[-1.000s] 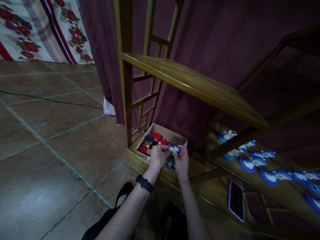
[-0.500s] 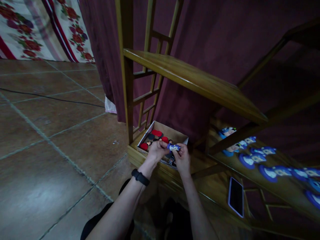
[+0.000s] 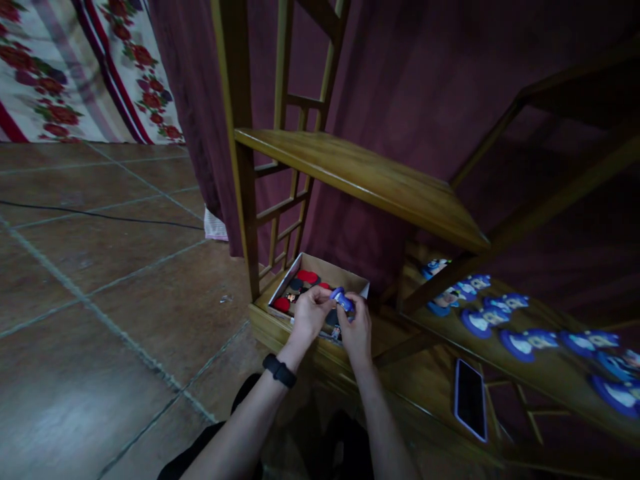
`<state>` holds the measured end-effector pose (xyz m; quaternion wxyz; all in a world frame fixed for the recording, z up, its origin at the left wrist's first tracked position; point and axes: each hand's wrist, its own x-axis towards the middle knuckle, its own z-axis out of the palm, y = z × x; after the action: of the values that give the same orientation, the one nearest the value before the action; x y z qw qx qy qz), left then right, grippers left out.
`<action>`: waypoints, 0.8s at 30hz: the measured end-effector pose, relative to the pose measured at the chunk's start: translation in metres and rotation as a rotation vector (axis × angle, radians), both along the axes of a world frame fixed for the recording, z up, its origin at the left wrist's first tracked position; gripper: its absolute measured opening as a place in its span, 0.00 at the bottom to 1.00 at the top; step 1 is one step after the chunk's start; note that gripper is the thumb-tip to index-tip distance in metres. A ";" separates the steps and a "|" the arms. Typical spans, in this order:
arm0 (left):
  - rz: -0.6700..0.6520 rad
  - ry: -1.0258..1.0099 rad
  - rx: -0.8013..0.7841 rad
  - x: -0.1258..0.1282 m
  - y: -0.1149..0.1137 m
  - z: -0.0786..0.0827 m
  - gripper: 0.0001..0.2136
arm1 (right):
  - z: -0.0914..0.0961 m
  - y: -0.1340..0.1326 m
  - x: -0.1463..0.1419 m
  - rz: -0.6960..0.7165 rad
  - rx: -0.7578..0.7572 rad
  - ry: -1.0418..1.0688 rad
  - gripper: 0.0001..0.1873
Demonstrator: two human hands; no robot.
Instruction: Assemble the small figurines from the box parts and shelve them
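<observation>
Both my hands meet over a small cardboard box (image 3: 358,283) that sits on the bottom board of a wooden shelf unit. My left hand (image 3: 309,315) and my right hand (image 3: 356,330) are closed on one small blue and white figure (image 3: 343,299), held between the fingertips above the box. A black band circles my left wrist. Inside the box lie several small figures, red, black and dark blue (image 3: 300,288). My hands hide part of the box's near side.
A row of blue and white figures (image 3: 520,337) lies on the lower shelf at right. A phone (image 3: 470,399) lies face up on the board below it. An upper wooden shelf (image 3: 360,177) juts out overhead. Maroon curtain behind, tiled floor (image 3: 100,300) and a black cable to the left.
The blue figure has been turned between my fingers, from lying level to tilted. My view has shifted a little; my hands stay over the box.
</observation>
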<state>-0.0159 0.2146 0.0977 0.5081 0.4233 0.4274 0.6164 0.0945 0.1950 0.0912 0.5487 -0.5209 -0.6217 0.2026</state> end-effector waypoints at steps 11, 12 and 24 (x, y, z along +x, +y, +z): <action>-0.077 -0.126 -0.075 0.004 -0.003 -0.001 0.10 | 0.005 -0.004 0.005 0.021 0.077 -0.174 0.10; -0.081 -0.160 -0.096 0.004 -0.003 -0.001 0.11 | 0.006 -0.004 0.005 0.027 0.081 -0.187 0.11; 0.044 0.032 0.047 0.011 -0.004 -0.008 0.06 | 0.003 -0.001 0.005 -0.114 -0.054 -0.081 0.12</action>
<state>-0.0045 0.2101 0.0895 0.4775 0.4353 0.4301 0.6305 0.0996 0.1941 0.0940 0.5192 -0.5779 -0.6072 0.1666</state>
